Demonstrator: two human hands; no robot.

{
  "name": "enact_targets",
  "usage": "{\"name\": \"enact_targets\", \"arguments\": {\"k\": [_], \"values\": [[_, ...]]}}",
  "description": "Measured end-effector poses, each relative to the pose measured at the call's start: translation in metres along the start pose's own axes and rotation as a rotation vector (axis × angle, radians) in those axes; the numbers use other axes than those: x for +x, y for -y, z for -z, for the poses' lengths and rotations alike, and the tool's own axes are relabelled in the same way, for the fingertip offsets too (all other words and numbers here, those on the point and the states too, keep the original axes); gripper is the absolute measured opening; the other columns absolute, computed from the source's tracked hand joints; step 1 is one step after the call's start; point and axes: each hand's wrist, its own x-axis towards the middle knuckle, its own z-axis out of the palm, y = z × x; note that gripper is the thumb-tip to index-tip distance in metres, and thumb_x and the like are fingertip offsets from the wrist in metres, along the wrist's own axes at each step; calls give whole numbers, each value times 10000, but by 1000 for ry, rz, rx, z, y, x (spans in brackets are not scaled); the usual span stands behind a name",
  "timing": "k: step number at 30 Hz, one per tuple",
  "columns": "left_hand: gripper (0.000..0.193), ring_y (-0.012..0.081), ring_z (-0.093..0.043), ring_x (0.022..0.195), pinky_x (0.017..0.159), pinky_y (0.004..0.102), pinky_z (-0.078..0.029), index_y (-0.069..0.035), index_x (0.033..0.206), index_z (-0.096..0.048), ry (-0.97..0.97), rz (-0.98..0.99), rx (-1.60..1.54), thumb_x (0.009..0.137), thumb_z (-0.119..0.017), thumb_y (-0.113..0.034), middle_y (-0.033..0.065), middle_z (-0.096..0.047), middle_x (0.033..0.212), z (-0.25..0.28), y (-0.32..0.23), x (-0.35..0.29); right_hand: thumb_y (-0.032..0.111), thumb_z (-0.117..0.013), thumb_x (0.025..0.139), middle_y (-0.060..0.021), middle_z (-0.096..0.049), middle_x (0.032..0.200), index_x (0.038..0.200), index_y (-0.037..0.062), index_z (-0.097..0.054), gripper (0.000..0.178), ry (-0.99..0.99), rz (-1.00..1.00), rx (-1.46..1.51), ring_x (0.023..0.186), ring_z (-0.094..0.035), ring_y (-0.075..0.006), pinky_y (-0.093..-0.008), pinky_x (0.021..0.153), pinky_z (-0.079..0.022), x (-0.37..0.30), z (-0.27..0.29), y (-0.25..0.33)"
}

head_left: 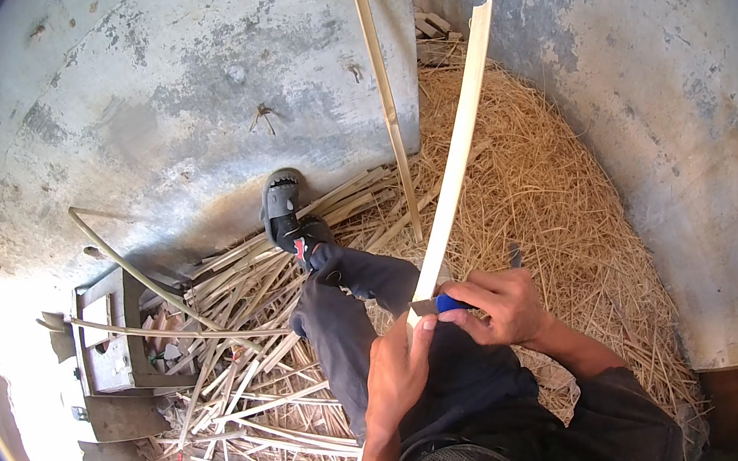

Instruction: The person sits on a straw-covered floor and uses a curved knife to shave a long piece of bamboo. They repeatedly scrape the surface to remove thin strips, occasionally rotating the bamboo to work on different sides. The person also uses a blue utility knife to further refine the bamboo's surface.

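Observation:
My left hand (395, 372) is closed round the lower end of a long pale bamboo strip (457, 158), which slants up and away to the right above my lap. In my right hand (500, 306) is a knife with a blue handle (453, 301). Its short dark blade (422, 307) lies across the strip, just above my left fingers. My left thumb is close to the blade and the blue handle. Beyond the right knuckles shows a small dark pointed piece (515, 255); I cannot make out what it belongs to.
Loose strips (248, 377) cover the floor at left, around my shoe (284, 206). Fine shavings (561, 205) are heaped at right. Another long strip (387, 107) leans on the grey wall (165, 99). A worn box (112, 334) stands by the bright opening at far left.

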Motion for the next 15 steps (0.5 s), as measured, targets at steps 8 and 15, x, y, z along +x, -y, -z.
{"name": "enact_targets", "arguments": {"k": [8, 15], "values": [[358, 504, -615, 725, 656, 506, -474, 38, 1027, -658, 8, 68, 38, 1079, -566, -304, 272, -623, 722, -1, 1, -1, 378, -779, 913, -21, -608, 698, 1035, 116, -741, 292, 94, -12, -79, 530, -624, -184, -327, 468, -475, 1, 9, -1], [375, 524, -609, 740, 649, 527, -457, 36, 1000, -654, 24, 73, 45, 1078, -559, -318, 291, -612, 730, -1, 6, -3, 378, -782, 911, -24, -631, 705, 1019, 122, -746, 280, 115, -3, -134, 540, -638, -188, -323, 473, -483, 1, 13, -3]]}}
